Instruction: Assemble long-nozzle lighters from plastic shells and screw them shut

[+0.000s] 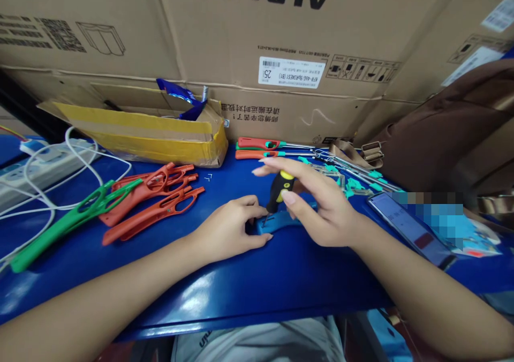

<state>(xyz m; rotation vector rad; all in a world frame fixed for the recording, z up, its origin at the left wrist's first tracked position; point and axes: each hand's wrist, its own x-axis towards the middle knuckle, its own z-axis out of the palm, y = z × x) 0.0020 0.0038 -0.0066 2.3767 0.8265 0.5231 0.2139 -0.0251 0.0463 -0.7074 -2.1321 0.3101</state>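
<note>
Your left hand [225,225] steadies one end of a blue handle [286,222] on the desk [249,289], fingers narrowed around it. Your right hand [327,209] holds a screwdriver [277,195], tilted, tip down at that end, and hides part of the handle. Beyond, to the left, a yellow-taped box [160,141] has a shiny blue wrapper [179,91] poking above its rim; its front wall hides anything deeper. The big carton [209,35] behind and the brown bag [437,121] are cut off.

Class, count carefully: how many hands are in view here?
2: the left hand at the left end of the blue casing, the right hand holding the black-and-yellow screwdriver.
</note>
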